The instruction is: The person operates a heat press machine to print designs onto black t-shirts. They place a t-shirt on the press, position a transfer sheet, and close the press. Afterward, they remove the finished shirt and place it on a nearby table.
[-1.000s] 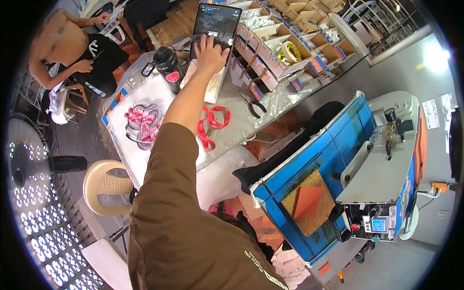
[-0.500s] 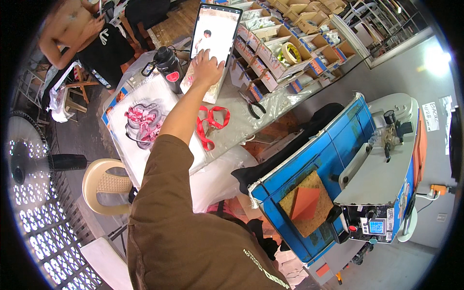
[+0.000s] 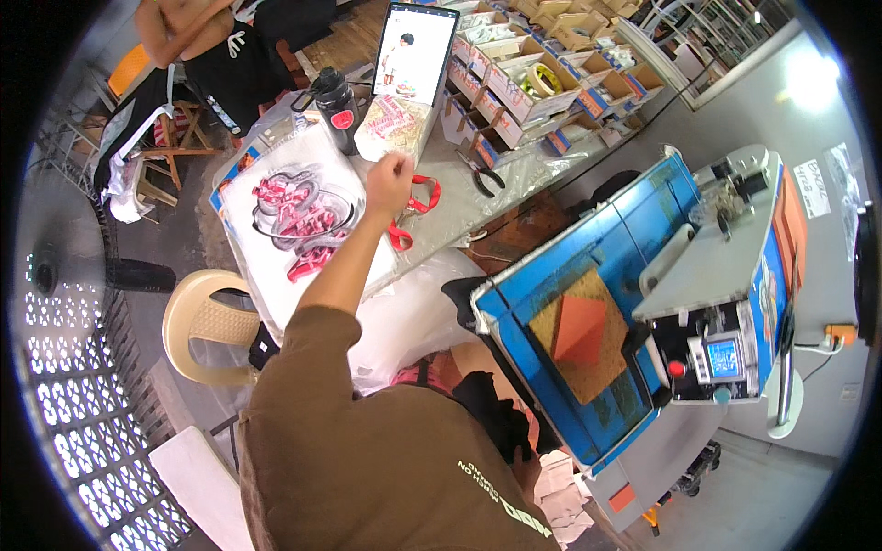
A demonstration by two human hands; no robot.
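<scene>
My left hand (image 3: 392, 184) is over the red lanyard (image 3: 421, 193), fingers curled closed; what they hold, if anything, is hidden. Above it a tablet (image 3: 412, 50) shows a small figure on white, behind a patterned pack (image 3: 390, 124). A black bottle (image 3: 335, 110) stands left of the pack, and pliers (image 3: 487, 184) lie to the right. Pink and grey straps (image 3: 294, 220) lie on a white sheet (image 3: 248, 248). Low by my shirt, some skin beside black fabric (image 3: 487, 404) may be my right hand (image 3: 525, 468); its fingers cannot be made out.
A blue heat press (image 3: 514, 294) with a control panel stands at right, cardboard bins (image 3: 514, 78) at the back of the table (image 3: 441, 239). A plastic chair (image 3: 197, 321) and fan (image 3: 55, 266) are at left. Another person (image 3: 211, 55) stands at upper left.
My left hand has come down from the tablet to the lanyard and curled closed. The screen went from dark to a picture on white. The other person's arms have lifted, and the view has shifted.
</scene>
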